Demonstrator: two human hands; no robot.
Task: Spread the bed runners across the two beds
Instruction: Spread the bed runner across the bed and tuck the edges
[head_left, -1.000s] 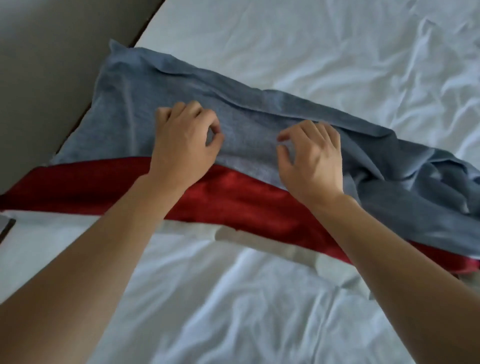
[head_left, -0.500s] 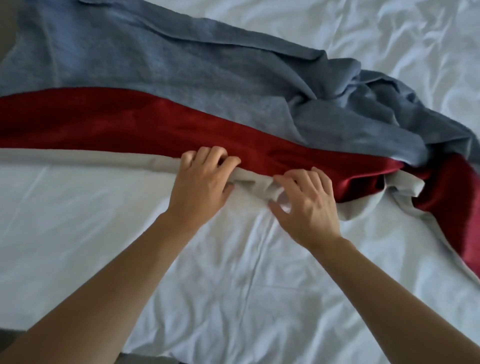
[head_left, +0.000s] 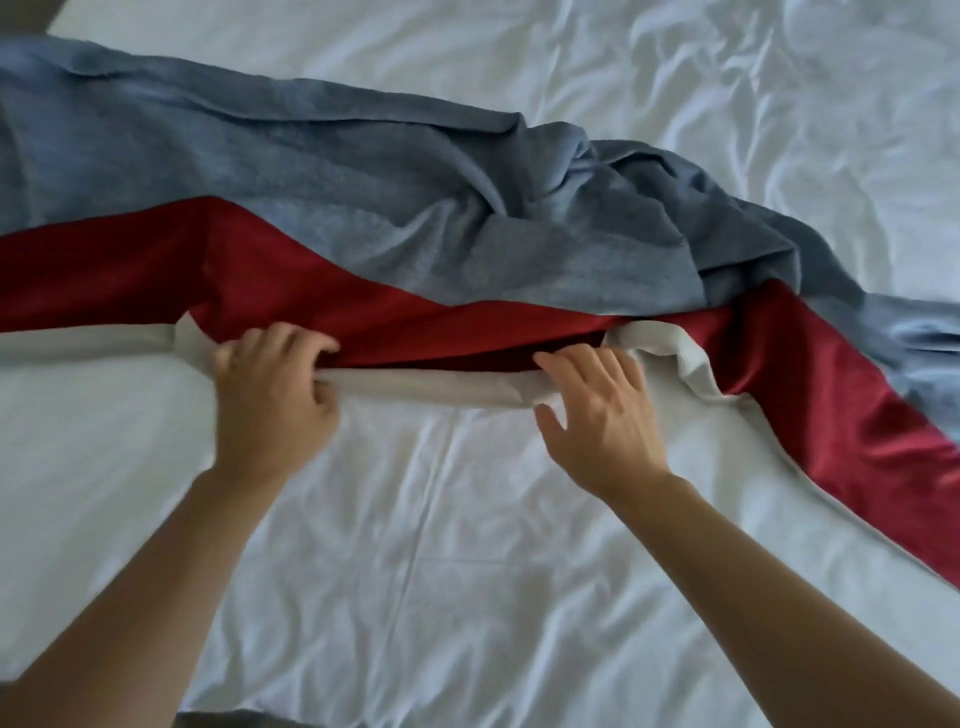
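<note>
Fabric lies in a long band across the bed (head_left: 467, 597), running left to right and sagging toward the near right corner: the runner (head_left: 322, 171), blue-grey on its far side, red down the middle, with a pale hem along the near edge. Its left part lies fairly flat; right of centre it is bunched and folded over itself. Both hands sit at that near hem, just on the person's side of the runner, so the cloth lies straight ahead of the fingers and its long axis crosses in front of them. The left hand (head_left: 270, 400) has its fingers curled round the hem, pinching it. The right hand (head_left: 597, 415) has fingers nearly straight and slightly spread, tips touching the pale edge, thumb apart. The crumpled stretch lies to the right, so the right hand is nearer; the next pull likely runs rightward along the band.
</note>
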